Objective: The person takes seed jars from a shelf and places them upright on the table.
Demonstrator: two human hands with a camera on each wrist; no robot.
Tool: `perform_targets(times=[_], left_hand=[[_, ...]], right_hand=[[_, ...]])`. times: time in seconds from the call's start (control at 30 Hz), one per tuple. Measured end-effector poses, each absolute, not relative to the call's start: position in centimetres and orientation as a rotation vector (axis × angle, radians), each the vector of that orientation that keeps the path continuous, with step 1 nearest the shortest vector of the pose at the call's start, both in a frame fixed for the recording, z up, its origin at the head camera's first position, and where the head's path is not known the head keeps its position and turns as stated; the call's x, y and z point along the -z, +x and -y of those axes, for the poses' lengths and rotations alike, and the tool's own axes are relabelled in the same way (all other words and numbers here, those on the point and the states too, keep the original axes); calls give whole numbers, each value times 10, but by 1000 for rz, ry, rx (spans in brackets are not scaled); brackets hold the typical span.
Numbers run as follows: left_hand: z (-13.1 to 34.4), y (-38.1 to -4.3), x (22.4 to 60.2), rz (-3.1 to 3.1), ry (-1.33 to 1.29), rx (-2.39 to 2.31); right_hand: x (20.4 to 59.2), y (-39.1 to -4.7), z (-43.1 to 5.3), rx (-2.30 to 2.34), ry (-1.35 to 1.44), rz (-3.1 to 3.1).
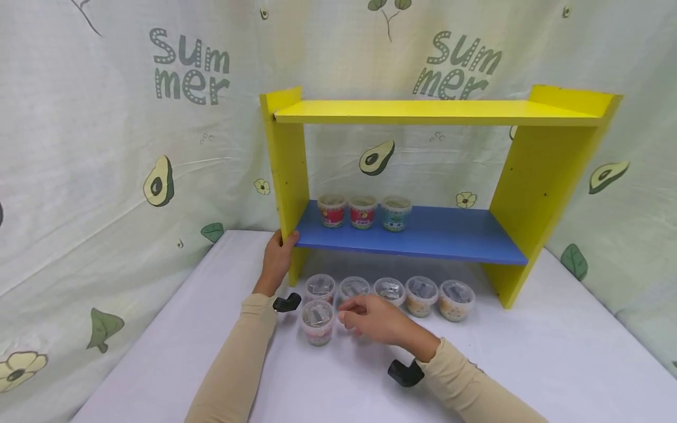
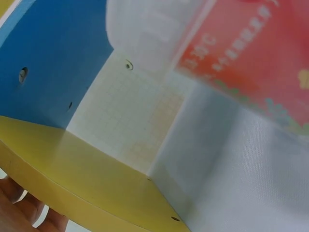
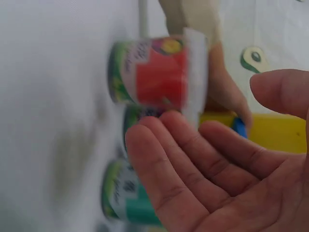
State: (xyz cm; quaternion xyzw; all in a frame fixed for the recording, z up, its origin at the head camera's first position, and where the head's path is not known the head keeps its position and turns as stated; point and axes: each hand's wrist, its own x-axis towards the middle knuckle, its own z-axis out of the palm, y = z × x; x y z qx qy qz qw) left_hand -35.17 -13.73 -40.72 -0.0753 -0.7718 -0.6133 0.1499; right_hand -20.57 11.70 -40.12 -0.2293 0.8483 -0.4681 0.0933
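My left hand [image 1: 277, 258] grips the left side panel [image 1: 288, 170] of a yellow and blue shelf, level with the blue board [image 1: 444, 235]; its fingers [image 2: 30, 209] show past the panel's edge in the left wrist view. My right hand [image 1: 378, 320] hovers over the table with loosely bent fingers and an empty palm. Just left of it stands a lidded plastic cup [image 1: 317, 323], a gap between them. In the right wrist view, a red-labelled cup [image 3: 161, 72] and a green-labelled cup [image 3: 130, 193] appear beyond the fingers, blurred.
Several lidded cups stand in a row below the board, from the left cup [image 1: 320, 286] to the right cup [image 1: 456, 301]. On the board are two red-labelled cups, one of them [image 1: 362, 212], and a teal-labelled cup [image 1: 395, 214]. Patterned cloth [image 1: 211, 135] hangs behind.
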Motion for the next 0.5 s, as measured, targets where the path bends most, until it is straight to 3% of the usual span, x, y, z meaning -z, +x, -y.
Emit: perform_targets(times=[0.5], left_hand=[[136,-350,409,2179,-245,1767]], right_hand=[[354,-234,-184,1809,-636,-2552]])
